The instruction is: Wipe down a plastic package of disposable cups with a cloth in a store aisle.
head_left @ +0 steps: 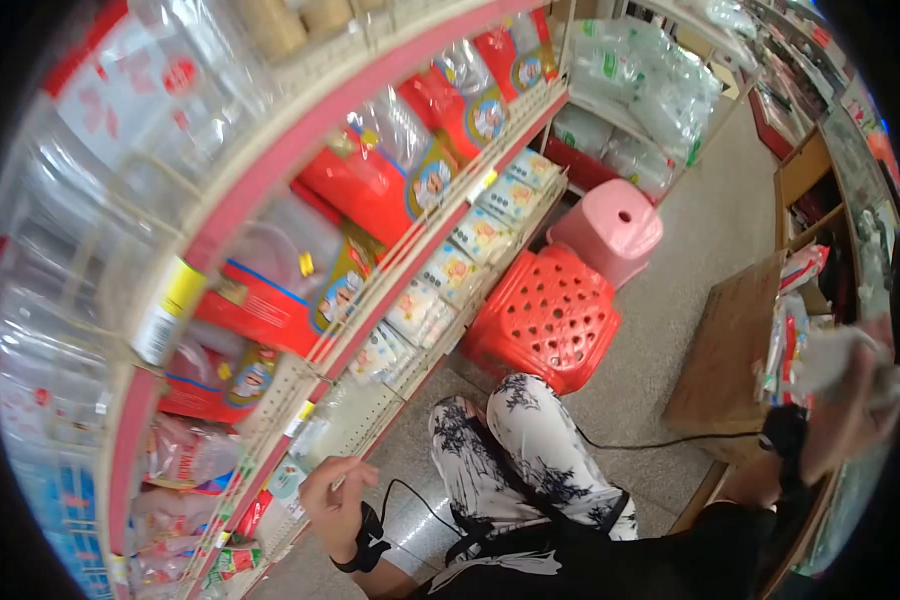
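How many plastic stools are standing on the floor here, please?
2: the red stool, just ahead of the knees, and the pink stool, right beyond it. More may be hidden, nested underneath.

Open aisle floor (690, 215) is extending beyond the stools, offering passage. The red stool (555, 318) and pink stool (610, 228) are blocking the shelf side; the cardboard box (722, 345) is bounding the opposite side. A black cable (660, 443) is crossing between the knees and box.
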Motion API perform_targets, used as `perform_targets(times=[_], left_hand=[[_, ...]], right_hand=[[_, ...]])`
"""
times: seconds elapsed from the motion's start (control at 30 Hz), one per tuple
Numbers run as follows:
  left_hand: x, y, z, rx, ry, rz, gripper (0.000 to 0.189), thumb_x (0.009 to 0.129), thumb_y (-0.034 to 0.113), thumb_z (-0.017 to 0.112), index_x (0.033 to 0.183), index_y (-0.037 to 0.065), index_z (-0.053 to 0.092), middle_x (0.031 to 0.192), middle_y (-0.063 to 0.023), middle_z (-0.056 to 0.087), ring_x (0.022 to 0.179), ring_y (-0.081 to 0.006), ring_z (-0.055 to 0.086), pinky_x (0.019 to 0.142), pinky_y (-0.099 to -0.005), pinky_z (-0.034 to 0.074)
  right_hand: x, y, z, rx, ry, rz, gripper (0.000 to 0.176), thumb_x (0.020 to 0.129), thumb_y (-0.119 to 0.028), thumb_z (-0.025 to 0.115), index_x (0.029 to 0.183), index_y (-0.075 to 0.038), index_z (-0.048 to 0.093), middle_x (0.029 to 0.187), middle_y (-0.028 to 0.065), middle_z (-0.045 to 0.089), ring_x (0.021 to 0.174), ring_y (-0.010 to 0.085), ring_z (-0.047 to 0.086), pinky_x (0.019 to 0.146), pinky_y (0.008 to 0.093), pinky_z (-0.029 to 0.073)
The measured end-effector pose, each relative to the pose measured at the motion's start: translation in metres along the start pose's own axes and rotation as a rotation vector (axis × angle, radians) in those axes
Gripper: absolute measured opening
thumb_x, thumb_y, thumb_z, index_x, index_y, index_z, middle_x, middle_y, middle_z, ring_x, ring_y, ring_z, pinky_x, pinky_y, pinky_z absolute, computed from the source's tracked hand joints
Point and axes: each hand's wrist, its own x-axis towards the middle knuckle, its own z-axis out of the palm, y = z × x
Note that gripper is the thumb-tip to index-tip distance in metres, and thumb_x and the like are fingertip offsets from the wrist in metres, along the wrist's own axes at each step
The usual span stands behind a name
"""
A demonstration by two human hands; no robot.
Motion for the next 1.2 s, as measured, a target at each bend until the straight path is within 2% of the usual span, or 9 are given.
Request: perform_targets(times=[0.07,0.2,0.3,0.37,0.43,0.47,0.67,1.0,1.2], left_hand=[[0.019,0.036,-0.003,-0.054,-0.146,-0.060,0.021,0.080,-0.007,0.056,0.100,-0.004,0.060,0.072,-0.0133,0.064,0.067,-0.0201,0.064,0.065,-0.0312,0.051],[0.051,0.119,-0.019,-0.045,-0.314,-0.187,0.027,0.083,-0.004,0.057,0.110,-0.002,0.058,0.078,-0.0107,0.065,0.073,-0.0190,0.064,0.071,-0.0301,0.050],[0.057,0.120,-0.031,-0.086,-0.419,-0.376,0.035,0.085,0.000,0.057,0.120,0.000,0.054,0.089,-0.0086,0.065,0.086,-0.0167,0.062,0.080,-0.0292,0.047],[0.023,0.086,-0.049,-0.209,-0.488,-0.692,0.044,0.087,0.009,0.058,0.129,0.002,0.047,0.110,-0.0106,0.060,0.105,-0.0168,0.055,0.092,-0.0290,0.041],[-0.034,0.047,-0.069,0.083,-0.642,-0.871,0.048,0.085,0.015,0.061,0.130,0.004,0.047,0.119,-0.0119,0.057,0.108,-0.0207,0.054,0.094,-0.0308,0.040],[-0.129,-0.056,-0.100,-0.037,-0.649,-0.951,0.052,0.084,0.022,0.061,0.131,0.006,0.048,0.125,-0.0115,0.054,0.108,-0.0239,0.053,0.097,-0.0337,0.039],[-0.218,0.049,-0.108,0.307,-0.748,-1.185,0.051,0.083,0.021,0.061,0.130,0.005,0.048,0.124,-0.0117,0.055,0.108,-0.0242,0.054,0.096,-0.0342,0.040],[-0.257,0.181,-0.133,0.255,-0.702,-1.200,0.051,0.082,0.020,0.061,0.130,0.005,0.049,0.121,-0.0120,0.057,0.108,-0.0246,0.054,0.094,-0.0350,0.041],[-0.289,0.208,-0.141,0.278,-0.785,-1.228,0.051,0.082,0.020,0.061,0.129,0.005,0.049,0.120,-0.0122,0.058,0.108,-0.0249,0.054,0.093,-0.0355,0.042]], right_hand=[[0.042,-0.038,0.069,-0.136,-0.259,-0.184,0.029,0.080,-0.004,0.067,0.106,-0.001,0.054,0.092,0.0099,0.059,0.082,0.0165,0.057,0.075,0.0282,0.047],[0.093,-0.056,0.091,-0.377,-0.292,0.042,0.025,0.073,-0.002,0.070,0.095,-0.004,0.058,0.085,0.0037,0.060,0.078,0.0127,0.055,0.070,0.0251,0.043],[0.086,-0.036,0.081,-0.259,-0.355,0.336,0.022,0.073,-0.001,0.069,0.092,-0.004,0.059,0.086,0.0032,0.059,0.081,0.0125,0.055,0.073,0.0256,0.044],[0.072,-0.026,0.077,-0.222,-0.426,0.431,0.018,0.075,-0.001,0.069,0.090,-0.004,0.059,0.086,0.0025,0.060,0.082,0.0109,0.055,0.073,0.0255,0.045],[0.043,-0.019,0.059,-0.263,-0.488,0.504,0.017,0.076,-0.003,0.070,0.090,-0.004,0.060,0.081,0.0005,0.061,0.073,0.0080,0.054,0.065,0.0233,0.045],[0.024,-0.016,0.046,-0.280,-0.521,0.584,0.017,0.076,-0.006,0.071,0.089,-0.003,0.060,0.078,0.0015,0.061,0.071,0.0070,0.053,0.063,0.0244,0.044],[-0.044,-0.061,-0.057,-0.717,-0.744,0.662,0.018,0.077,-0.019,0.070,0.088,-0.008,0.061,0.078,0.0135,0.063,0.069,0.0277,0.062,0.063,0.0350,0.047],[-0.102,-0.126,-0.258,-0.948,-0.268,1.095,0.042,0.070,-0.028,0.077,0.099,-0.005,0.057,0.082,0.0139,0.063,0.075,0.0287,0.061,0.071,0.0385,0.048],[-0.106,-0.099,-0.370,-0.965,0.016,0.918,0.046,0.076,-0.028,0.072,0.110,0.000,0.057,0.097,0.0142,0.063,0.092,0.0267,0.060,0.085,0.0355,0.045]])
